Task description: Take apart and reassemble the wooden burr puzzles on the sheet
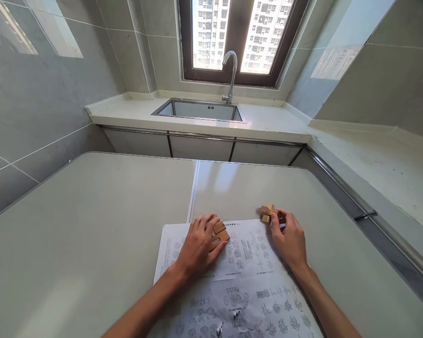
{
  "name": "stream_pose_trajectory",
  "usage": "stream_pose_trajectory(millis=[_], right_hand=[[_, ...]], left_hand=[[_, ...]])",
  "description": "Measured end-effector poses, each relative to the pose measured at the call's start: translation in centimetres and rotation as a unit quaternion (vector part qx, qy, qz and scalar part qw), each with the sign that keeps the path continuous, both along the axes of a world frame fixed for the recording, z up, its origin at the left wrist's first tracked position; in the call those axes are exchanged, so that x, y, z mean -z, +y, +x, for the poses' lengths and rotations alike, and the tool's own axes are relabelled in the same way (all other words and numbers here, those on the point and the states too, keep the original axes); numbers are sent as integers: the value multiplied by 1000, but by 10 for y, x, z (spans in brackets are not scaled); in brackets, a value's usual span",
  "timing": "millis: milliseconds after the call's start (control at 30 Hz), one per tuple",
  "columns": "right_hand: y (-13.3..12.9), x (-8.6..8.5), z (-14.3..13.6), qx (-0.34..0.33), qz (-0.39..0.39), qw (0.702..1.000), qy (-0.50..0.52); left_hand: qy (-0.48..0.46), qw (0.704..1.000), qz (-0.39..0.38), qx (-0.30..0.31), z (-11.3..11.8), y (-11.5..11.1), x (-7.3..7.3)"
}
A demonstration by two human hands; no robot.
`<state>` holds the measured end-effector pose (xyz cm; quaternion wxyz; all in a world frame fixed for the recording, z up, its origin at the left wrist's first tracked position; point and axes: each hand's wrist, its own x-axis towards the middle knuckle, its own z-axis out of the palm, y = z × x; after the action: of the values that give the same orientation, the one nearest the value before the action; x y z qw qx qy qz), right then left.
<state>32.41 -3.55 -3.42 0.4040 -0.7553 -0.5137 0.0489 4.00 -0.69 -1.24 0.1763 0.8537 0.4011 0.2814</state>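
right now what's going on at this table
A person sits or stands at a pale table with a printed sheet of diagrams spread in front of them. Their left hand rests on the sheet and holds some notched wooden pieces. Their right hand grips a small cluster of wooden blocks at the sheet's far edge. Behind the table are a sink with a tap and a window.
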Motion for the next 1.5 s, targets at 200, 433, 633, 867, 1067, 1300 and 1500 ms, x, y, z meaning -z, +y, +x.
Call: stream_pose_trajectory(millis=[200, 433, 633, 867, 1067, 1300, 1500], right_hand=[[-1, -4, 4, 6, -5, 1000, 5], [1, -3, 11, 8, 12, 1000, -4], [3, -3, 13, 7, 24, 1000, -15], [3, -6, 6, -4, 55, 998, -35], [-3, -18, -12, -74, 131, 988, -34], [-17, -32, -41, -258, 161, 952, -35], [-20, -27, -50, -385, 111, 915, -42]], left_hand=[[9, 1000, -8, 13, 1, 0, -1], [12, 999, -3, 34, 2, 1, -4], [19, 999, -6, 42, 2, 2, -7], [15, 999, 19, -45, -6, 10, -6], [59, 991, 32, -112, -15, 20, -5], [88, 985, 37, -143, -13, 22, -4], [79, 988, 28, -127, -12, 22, -6]])
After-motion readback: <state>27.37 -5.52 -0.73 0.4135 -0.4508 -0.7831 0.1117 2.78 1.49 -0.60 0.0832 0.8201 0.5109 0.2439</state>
